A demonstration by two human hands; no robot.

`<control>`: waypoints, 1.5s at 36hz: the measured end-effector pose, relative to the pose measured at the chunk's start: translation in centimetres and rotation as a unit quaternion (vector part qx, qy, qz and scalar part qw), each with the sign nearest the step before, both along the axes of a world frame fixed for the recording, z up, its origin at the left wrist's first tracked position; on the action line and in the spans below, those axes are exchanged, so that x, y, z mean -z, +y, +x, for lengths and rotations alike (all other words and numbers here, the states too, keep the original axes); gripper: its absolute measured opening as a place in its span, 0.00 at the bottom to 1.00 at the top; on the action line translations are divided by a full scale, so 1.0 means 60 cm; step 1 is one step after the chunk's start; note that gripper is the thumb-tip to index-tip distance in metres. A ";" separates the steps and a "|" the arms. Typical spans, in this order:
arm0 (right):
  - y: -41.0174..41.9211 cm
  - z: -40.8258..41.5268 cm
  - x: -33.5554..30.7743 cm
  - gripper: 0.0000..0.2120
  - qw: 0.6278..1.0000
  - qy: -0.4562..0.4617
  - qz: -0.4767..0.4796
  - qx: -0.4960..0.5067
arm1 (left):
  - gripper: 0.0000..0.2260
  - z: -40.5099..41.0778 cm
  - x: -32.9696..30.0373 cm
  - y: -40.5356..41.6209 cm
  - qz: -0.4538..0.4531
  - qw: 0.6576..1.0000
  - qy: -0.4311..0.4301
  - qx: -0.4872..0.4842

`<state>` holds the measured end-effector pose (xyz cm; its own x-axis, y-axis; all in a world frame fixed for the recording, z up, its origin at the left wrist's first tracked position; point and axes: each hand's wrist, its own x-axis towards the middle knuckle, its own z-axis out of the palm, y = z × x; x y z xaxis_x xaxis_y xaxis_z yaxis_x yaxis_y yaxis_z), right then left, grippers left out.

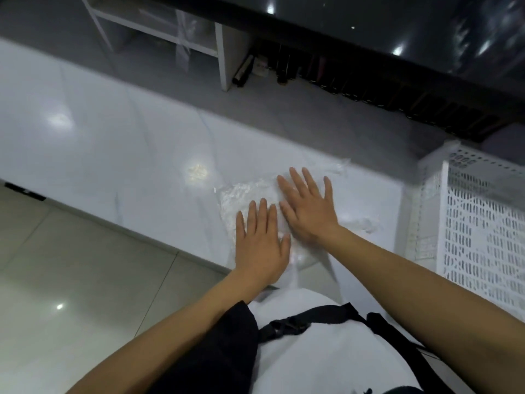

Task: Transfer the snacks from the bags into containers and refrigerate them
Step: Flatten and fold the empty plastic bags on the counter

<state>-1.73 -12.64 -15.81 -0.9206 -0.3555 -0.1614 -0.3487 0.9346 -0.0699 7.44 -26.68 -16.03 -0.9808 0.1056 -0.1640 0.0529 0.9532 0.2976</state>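
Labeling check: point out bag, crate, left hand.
bag (244,194), head view, crinkled clear plastic left of the fingers.
crate (483,223), head view, perforated white side wall.
left hand (260,245), head view, back of the hand, flat on the bag.

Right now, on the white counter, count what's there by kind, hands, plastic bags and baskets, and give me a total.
Hands: 2, the left hand and the right hand, both flat on the bag.
Clear plastic bags: 1, the plastic bag, flattened on the counter.
White perforated baskets: 1, the basket at the right edge.
Total: 4.
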 end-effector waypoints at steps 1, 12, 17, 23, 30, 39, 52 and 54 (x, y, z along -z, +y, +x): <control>0.004 -0.005 0.013 0.29 1.000 -0.010 0.000 0.009 | 0.33 0.006 0.009 -0.003 -0.018 1.000 -0.001 0.008; 0.041 -0.056 0.031 0.33 0.999 -0.001 -0.013 0.038 | 0.39 0.037 0.028 -0.052 -0.037 0.999 -0.008 -0.022; 0.044 -0.060 0.034 0.33 0.999 -0.006 -0.005 0.040 | 0.41 0.050 0.011 -0.094 -0.063 0.995 -0.054 -0.052; 0.033 -0.045 -0.023 0.34 0.998 0.025 -0.013 0.051 | 0.41 0.014 -0.035 -0.175 0.044 0.991 -0.034 -0.122; 0.002 0.106 -0.075 0.34 0.996 -0.060 -0.072 -0.011 | 0.35 -0.126 -0.063 -0.179 0.089 0.994 -0.048 -0.052; 0.024 0.166 -0.044 0.32 0.993 -0.118 -0.024 0.001 | 0.17 -0.226 -0.105 -0.148 -0.010 0.983 -0.180 -0.045; 0.050 0.157 -0.062 0.33 0.976 -0.177 -0.130 -0.012 | 0.22 -0.087 -0.189 -0.104 0.180 0.977 -0.113 -0.029; 0.062 0.166 -0.088 0.33 0.964 -0.174 -0.201 -0.008 | 0.24 -0.039 -0.177 -0.087 0.162 0.985 -0.051 0.009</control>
